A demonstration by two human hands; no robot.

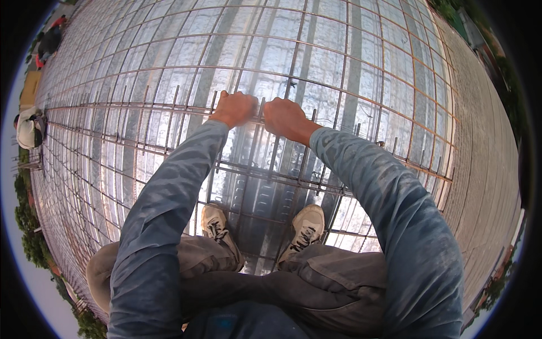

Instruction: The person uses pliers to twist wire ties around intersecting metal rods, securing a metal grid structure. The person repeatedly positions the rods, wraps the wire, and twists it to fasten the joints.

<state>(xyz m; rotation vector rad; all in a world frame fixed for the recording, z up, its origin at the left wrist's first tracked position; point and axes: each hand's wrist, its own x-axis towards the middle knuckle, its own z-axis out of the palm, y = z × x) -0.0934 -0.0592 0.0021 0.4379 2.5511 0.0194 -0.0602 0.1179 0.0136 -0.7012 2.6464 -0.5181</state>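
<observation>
the left hand (237, 109) and the right hand (287, 118) are side by side at the upper centre of the frame, with a small gap between them. on each, the fingers are pressed together and curled down over a thin rod (258, 120), which crosses the frame just above its middle. the fingertips and palms are hidden (only the backs of the fists face the camera), and so is the part of the rod inside each fist.

a grid of rods (346, 55) lies over a shiny metal sheet (275, 59). below the hands, a darker groove in the sheet runs down between two pale shoes (216, 221); the trousers (339, 277) cover the ankles. the blue sleeves (169, 203) hide stretches of the grid and are cut off by the lower edge.

at the far left, a person in a pale top (30, 129) is bent over, hands hard to make out. another person (51, 42), at the upper left, is small and blurred against the dark curved rim.
</observation>
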